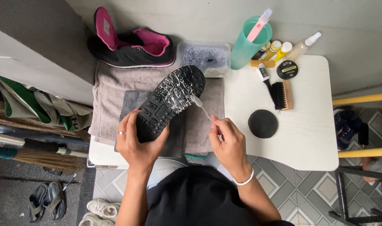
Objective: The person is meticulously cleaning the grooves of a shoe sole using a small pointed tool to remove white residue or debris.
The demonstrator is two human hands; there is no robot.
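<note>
A black rubber-soled shoe [170,102], turned sole-up and coated with white foam near the toe, is being held at the centre of the frame. Its heel end is being gripped by the left hand [136,140], the fingers curled closed around the edge and a ring being worn on one of them. A small clear-handled brush [201,108] is being pinched between the closed fingers of the right hand [228,142], just right of centre, and its head is being pressed against the foamy sole. A grey towel [111,96] is being used as padding beneath the shoe, on a white table [308,134]. A second black shoe with a pink lining [132,46] is lying at the upper left of the frame, touching the towel's far edge. A teal plastic cup [249,44] is standing at the upper centre, and a round black sponge [262,123] is lying right of the brush hand.
</note>
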